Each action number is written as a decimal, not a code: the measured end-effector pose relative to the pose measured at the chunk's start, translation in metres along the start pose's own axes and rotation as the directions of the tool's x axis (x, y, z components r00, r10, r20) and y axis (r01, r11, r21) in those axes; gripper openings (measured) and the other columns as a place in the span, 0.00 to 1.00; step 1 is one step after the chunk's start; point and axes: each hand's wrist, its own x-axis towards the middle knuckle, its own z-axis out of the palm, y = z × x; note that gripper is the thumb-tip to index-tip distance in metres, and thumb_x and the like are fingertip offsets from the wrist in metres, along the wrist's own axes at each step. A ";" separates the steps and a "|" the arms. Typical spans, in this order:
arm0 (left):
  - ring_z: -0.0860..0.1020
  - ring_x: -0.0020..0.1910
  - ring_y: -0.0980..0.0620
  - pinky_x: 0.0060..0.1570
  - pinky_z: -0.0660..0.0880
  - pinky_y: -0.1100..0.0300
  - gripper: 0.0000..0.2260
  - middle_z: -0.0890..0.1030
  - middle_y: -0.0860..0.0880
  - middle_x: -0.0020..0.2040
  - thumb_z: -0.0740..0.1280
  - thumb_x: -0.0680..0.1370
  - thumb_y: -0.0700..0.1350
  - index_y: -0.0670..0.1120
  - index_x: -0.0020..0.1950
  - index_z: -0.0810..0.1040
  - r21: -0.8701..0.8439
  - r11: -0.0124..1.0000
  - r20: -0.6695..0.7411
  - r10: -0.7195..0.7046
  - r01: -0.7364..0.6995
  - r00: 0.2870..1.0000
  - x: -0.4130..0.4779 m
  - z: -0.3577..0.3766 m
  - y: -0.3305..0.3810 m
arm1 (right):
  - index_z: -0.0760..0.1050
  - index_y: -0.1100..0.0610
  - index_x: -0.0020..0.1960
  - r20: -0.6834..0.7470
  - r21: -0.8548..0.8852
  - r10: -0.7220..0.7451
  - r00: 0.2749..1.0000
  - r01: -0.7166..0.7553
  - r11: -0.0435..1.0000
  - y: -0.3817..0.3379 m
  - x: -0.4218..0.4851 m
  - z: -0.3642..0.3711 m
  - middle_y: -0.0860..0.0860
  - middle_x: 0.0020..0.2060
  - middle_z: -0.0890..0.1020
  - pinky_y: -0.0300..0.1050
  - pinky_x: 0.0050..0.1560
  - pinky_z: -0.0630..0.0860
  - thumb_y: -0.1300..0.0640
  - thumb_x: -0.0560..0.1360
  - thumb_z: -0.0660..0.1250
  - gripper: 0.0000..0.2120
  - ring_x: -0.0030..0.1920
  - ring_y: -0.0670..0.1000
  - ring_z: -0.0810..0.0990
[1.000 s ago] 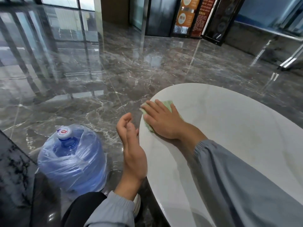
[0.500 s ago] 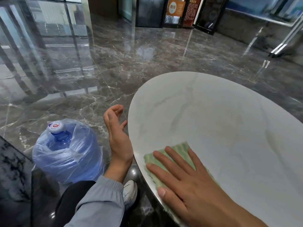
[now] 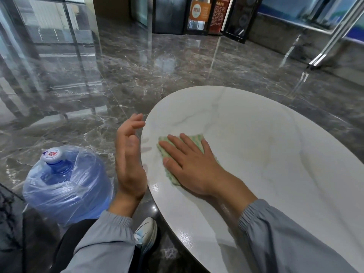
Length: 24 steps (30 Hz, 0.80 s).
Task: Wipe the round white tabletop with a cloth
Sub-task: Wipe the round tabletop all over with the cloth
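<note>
Right hand: my right hand presses flat, fingers straight, on the green cloth.
Cloth: near the left edge of the round white tabletop.
Left hand: my left hand hovers off that edge, fingers relaxed, holding nothing.
Floor: a bagged water jug stands beside the tabletop.

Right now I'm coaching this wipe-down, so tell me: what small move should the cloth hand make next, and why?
Probably slide the right hand, with the green cloth under it, outward across the tabletop. The flat hand presses the cloth close to the left rim, and most of the white surface lies beyond. The left hand holds nothing.
</note>
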 end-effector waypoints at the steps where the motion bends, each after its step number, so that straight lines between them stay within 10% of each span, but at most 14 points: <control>1: 0.71 0.76 0.42 0.75 0.67 0.46 0.16 0.75 0.43 0.72 0.52 0.86 0.48 0.43 0.66 0.74 0.010 0.999 0.061 0.040 -0.041 0.997 0.000 0.000 0.001 | 0.42 0.35 0.83 -0.001 0.000 0.004 1.000 -0.004 1.000 0.002 0.005 0.000 0.37 0.83 0.41 0.63 0.78 0.32 0.38 0.86 0.41 0.26 0.81 0.43 0.34; 5: 0.74 0.72 0.44 0.64 0.73 0.29 0.14 0.78 0.51 0.69 0.56 0.85 0.50 0.48 0.62 0.78 0.157 0.986 0.222 0.014 -0.050 0.975 -0.002 -0.002 -0.003 | 0.42 0.36 0.83 -0.036 -0.005 0.015 0.999 -0.015 1.000 0.004 -0.010 0.005 0.38 0.83 0.41 0.63 0.78 0.32 0.38 0.86 0.41 0.26 0.82 0.44 0.34; 13: 0.80 0.63 0.41 0.68 0.73 0.47 0.09 0.84 0.43 0.56 0.66 0.83 0.41 0.38 0.54 0.84 0.390 0.811 0.396 0.280 -0.436 0.875 -0.004 0.002 0.009 | 0.41 0.31 0.81 -0.020 0.029 0.197 0.980 -0.196 0.980 0.087 -0.097 -0.003 0.31 0.81 0.41 0.51 0.79 0.31 0.36 0.85 0.42 0.25 0.80 0.37 0.34; 18: 0.81 0.58 0.51 0.60 0.76 0.53 0.10 0.84 0.49 0.53 0.66 0.84 0.45 0.40 0.53 0.84 0.357 0.867 0.391 0.200 -0.348 0.899 -0.009 0.005 0.017 | 0.40 0.35 0.82 -0.026 0.020 0.524 0.851 -0.524 0.851 0.153 -0.098 -0.020 0.37 0.83 0.42 0.61 0.79 0.36 0.39 0.86 0.41 0.26 0.82 0.45 0.37; 24: 0.82 0.49 0.49 0.51 0.77 0.50 0.06 0.83 0.52 0.47 0.68 0.81 0.43 0.43 0.49 0.84 0.340 0.844 0.528 0.193 -0.415 0.827 -0.011 0.006 0.018 | 0.38 0.40 0.83 -0.015 -0.054 0.226 0.974 -0.226 0.973 0.063 -0.049 -0.003 0.41 0.83 0.38 0.66 0.78 0.33 0.41 0.87 0.41 0.27 0.82 0.49 0.34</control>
